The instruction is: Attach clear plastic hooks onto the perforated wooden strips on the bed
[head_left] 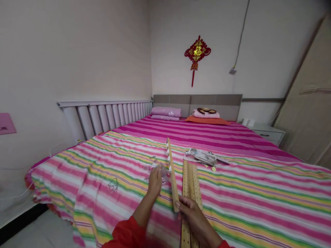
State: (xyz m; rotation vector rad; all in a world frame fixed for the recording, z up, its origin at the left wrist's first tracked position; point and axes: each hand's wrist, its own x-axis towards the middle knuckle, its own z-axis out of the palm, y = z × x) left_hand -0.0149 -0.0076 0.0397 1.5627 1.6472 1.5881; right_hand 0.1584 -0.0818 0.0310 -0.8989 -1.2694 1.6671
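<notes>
My right hand point(190, 209) grips the near end of a narrow wooden strip point(172, 179), its thumb pressed on the wood. Several small white pieces point(169, 158) sit in a row along the strip's left edge. My left hand point(155, 181) is closed over a clear plastic bag point(148, 168) on the bed, left of the strip; its fingertips are partly hidden, and I cannot make out what they hold. Beneath and beside my right hand lie several wooden strips with rows of holes point(191, 179).
A pile of plastic-wrapped parts point(204, 156) lies beyond the wooden strips. Thin wire-like pieces point(112, 186) rest at left on the striped sheet point(103, 213). Folded bedding point(166, 112) is by the headboard point(176, 100). A radiator point(103, 115) runs along the left wall; a nightstand point(270, 132) stands right.
</notes>
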